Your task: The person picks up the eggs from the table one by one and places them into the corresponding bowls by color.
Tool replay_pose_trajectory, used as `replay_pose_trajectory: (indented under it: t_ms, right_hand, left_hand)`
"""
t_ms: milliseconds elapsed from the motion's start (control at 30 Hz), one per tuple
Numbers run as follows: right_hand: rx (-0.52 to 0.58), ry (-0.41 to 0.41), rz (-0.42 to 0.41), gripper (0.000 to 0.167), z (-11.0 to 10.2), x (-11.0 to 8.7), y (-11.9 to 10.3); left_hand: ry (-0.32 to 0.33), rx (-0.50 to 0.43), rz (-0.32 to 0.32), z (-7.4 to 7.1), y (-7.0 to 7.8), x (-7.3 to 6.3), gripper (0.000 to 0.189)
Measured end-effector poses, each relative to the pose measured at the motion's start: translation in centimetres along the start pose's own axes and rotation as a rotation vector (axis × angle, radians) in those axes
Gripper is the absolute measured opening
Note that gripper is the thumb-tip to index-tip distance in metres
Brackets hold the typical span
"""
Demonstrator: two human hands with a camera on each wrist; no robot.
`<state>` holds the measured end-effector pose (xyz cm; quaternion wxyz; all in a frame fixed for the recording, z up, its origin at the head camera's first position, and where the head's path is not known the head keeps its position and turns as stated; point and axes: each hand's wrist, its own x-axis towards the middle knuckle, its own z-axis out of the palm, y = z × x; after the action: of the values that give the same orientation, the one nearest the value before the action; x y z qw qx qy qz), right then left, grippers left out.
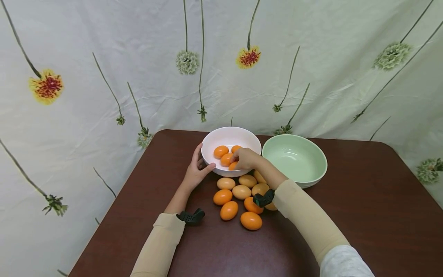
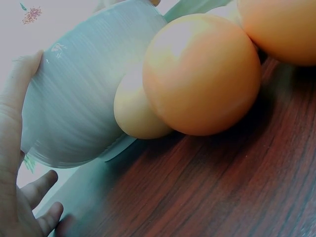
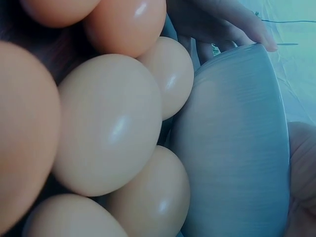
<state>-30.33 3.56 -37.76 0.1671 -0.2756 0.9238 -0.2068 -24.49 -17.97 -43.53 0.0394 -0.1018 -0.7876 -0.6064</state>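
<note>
Four smooth, glossy orange eggs show inside a round white bowl, whose outer wall looks finely ribbed in the wrist views. Four more orange eggs lie on the dark reddish-brown bench, nearest the person, along with at least six pale tan eggs bunched close to the bowl's near side; the right forearm covers part of that cluster, so the full count cannot be told. All are oval, with hard, shiny-looking shells that catch small bright highlights. The left hand stands at the white bowl's left side, its fingers spread wide and its straight thumb touching the rim. The right hand reaches over the near rim into the same bowl, fingers bent down at the orange eggs; whether they pinch one cannot be told. One pale green bowl, round and glossy within, stands just beside the white one, to its right. Two black wrist devices, one on each wrist, sit by the cuffs of two beige sleeves. Behind the round-cornered bench hangs a wrinkled pale cloth printed with long-stemmed flowers, some yellow and red, others greenish white
</note>
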Motion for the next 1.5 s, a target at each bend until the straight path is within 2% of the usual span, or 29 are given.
replay_pose_trajectory:
  t_ms: [167, 400, 500, 700, 967, 1167, 1333, 1400, 1500]
  right_hand:
    - [0.013, 0.011, 0.006, 0.025, 0.1, -0.2, 0.0]
    - [0.058, 0.083, -0.015, 0.03, 0.4, -0.5, 0.2]
    - [0.09, 0.139, -0.041, 0.028, 0.6, -0.7, 0.3]
    - [0.205, 0.248, -0.075, 0.033, 1.2, -1.1, 0.6]
    - [0.358, 0.333, -0.162, 0.031, 1.3, -2.1, 0.7]
    - [0.504, 0.336, -0.173, 0.032, 1.2, -3.1, 0.7]
    - [0.582, 0.323, -0.194, 0.032, 1.2, -3.9, 0.9]
    - [0.599, 0.324, -0.213, 0.032, 1.3, -4.2, 0.9]
    - [0.632, 0.32, -0.229, 0.032, 1.5, -4.8, 1.0]
  left_hand:
    - [-0.001, 0.015, 0.005, 0.0, 0.0, 0.0, 0.085]
    - [0.013, 0.013, -0.002, 0.0, -3.3, 1.3, 0.087]
    - [0.026, 0.02, 0.009, 0.1, -3.7, 1.4, 0.088]
    - [0.043, 0.027, 0.034, 0.0, -3.8, 1.3, 0.088]
    - [0.038, 0.017, 0.034, 0.0, -3.8, 1.3, 0.089]
    - [0.035, 0.019, 0.031, 0.1, -3.9, 1.5, 0.087]
    - [0.025, 0.006, 0.012, 0.0, -3.7, 1.6, 0.087]
    - [0.018, 0.0, 0.0, -0.1, -3.3, 1.5, 0.087]
    - [0.006, -0.004, -0.002, -0.1, -1.9, 0.9, 0.086]
